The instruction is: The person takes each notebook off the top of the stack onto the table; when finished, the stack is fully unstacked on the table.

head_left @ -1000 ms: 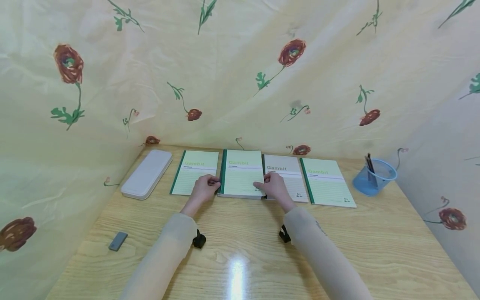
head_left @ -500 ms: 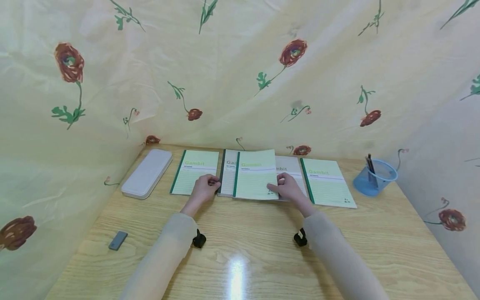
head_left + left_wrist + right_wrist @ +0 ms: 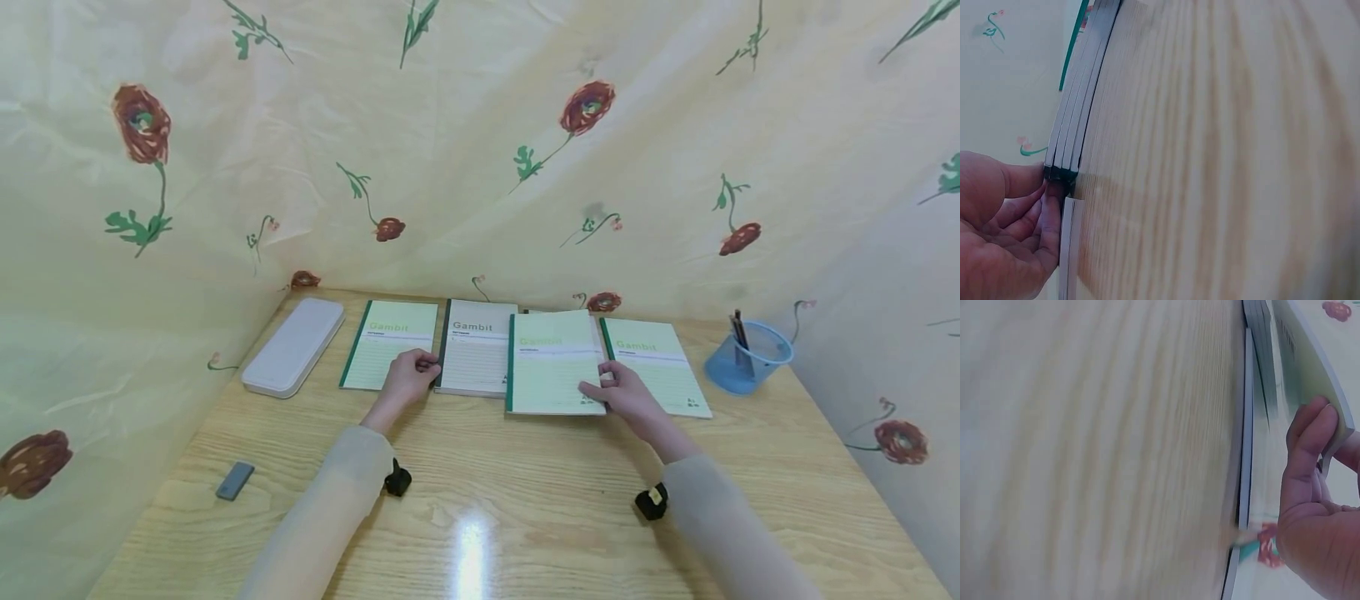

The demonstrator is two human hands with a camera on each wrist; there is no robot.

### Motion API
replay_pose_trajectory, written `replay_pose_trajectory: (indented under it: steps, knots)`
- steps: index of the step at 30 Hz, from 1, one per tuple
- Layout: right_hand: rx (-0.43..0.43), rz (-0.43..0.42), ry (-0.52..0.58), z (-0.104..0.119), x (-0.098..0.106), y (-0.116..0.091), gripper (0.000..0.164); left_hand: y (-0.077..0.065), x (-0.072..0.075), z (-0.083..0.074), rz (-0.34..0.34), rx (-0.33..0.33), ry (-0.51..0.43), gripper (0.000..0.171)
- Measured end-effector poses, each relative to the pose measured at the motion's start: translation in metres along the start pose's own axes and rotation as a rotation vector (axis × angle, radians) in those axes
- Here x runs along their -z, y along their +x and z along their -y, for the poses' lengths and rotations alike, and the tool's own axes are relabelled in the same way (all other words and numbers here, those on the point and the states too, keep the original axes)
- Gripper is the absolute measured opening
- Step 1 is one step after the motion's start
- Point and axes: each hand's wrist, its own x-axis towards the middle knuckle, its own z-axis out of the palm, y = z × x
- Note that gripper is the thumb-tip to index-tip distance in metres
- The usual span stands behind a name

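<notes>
A green-spined notebook (image 3: 555,367) with a pale green cover is gripped at its lower right corner by my right hand (image 3: 630,400). The right wrist view shows this notebook (image 3: 1316,369) raised above the others, my right hand (image 3: 1310,487) pinching its edge. Beneath it lies a grey notebook (image 3: 598,329), mostly hidden. My left hand (image 3: 408,379) holds the lower spine edge of a stack of notebooks topped by a grey one (image 3: 474,350). In the left wrist view, my left hand (image 3: 1010,225) has thumb and curled fingers at the dark-spined end of the stack (image 3: 1082,106).
Single green notebooks lie flat at the left (image 3: 393,333) and right (image 3: 660,375) of the row. A white case (image 3: 294,348) is at the back left, a small grey object (image 3: 236,481) nearer. A blue mesh pen cup (image 3: 746,358) tilts at the right.
My right hand has lifted the top green notebook off the stack and carried it right, over the grey notebook, uncovering the stack's grey cover. My left hand has stayed put.
</notes>
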Motion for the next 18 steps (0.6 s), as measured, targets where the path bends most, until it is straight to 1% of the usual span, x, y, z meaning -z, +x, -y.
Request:
replay_pose_trajectory:
  steps: [2,6,10,14,18]
  knots:
    - [-0.009,0.000,0.000,-0.004,0.008,-0.007,0.041,0.000,0.000,0.000,-0.002,-0.004,0.001,0.020]
    - [-0.037,0.003,-0.030,-0.012,0.021,-0.025,0.045,-0.001,0.001,0.000,0.001,-0.008,0.000,0.020]
    - [-0.066,0.013,-0.048,-0.021,0.033,-0.049,0.052,-0.001,0.000,0.000,0.011,-0.004,0.000,0.020]
    - [-0.081,0.028,-0.025,-0.032,0.048,-0.073,0.053,-0.001,0.000,0.000,0.013,0.005,0.000,0.020]
    - [-0.092,0.031,0.006,-0.044,0.064,-0.092,0.055,-0.001,0.000,-0.001,0.010,0.005,0.001,0.020]
